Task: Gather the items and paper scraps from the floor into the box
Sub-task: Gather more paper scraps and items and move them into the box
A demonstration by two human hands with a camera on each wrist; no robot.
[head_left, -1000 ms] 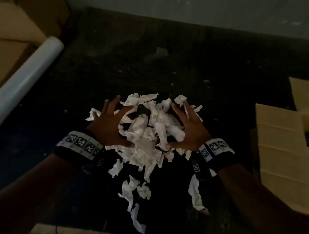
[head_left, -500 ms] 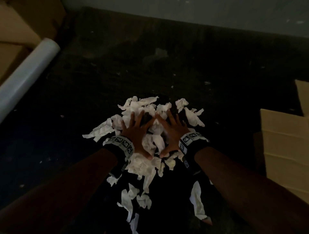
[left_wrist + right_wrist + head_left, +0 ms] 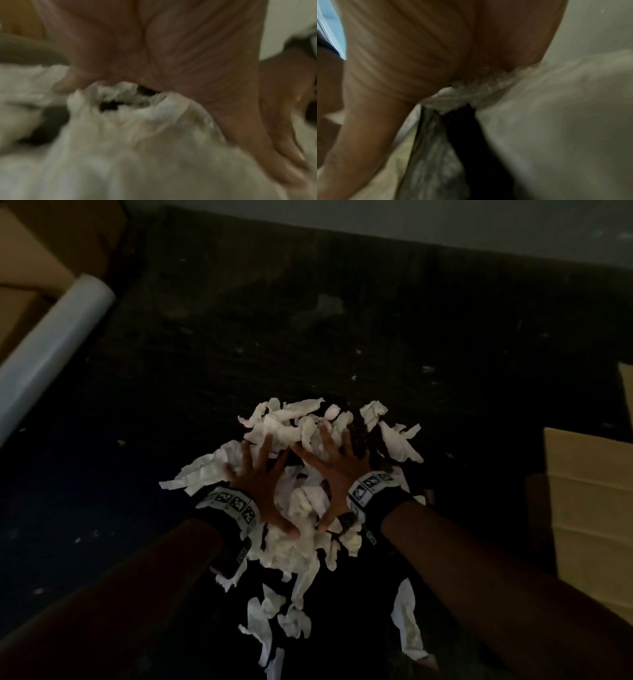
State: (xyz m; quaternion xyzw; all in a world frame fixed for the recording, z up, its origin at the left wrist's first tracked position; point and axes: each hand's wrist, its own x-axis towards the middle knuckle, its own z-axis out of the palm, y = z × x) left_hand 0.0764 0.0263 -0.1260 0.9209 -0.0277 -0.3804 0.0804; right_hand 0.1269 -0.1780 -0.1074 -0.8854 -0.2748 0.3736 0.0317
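Note:
A heap of torn white paper scraps (image 3: 291, 433) lies on the dark floor in the middle of the head view. My left hand (image 3: 263, 477) and right hand (image 3: 334, 470) lie flat on top of the heap, fingers spread and straight, index fingers almost meeting. Both palms press into the paper: the left wrist view shows the left palm (image 3: 154, 47) on crumpled scraps (image 3: 137, 148), the right wrist view the right palm (image 3: 419, 47) on paper (image 3: 556, 121). Loose scraps (image 3: 260, 621) trail toward me. A dark item shows between scraps (image 3: 359, 433).
An open cardboard box (image 3: 589, 508) stands at the right edge. A white roll (image 3: 48, 350) leans at the far left beside more cardboard (image 3: 30, 251). A pale wall (image 3: 445, 224) bounds the floor at the back. Tiny paper flecks dot the floor.
Both hands came together from the sides of the heap onto its top and pushed forward, flattening the scraps. The fingers stay spread.

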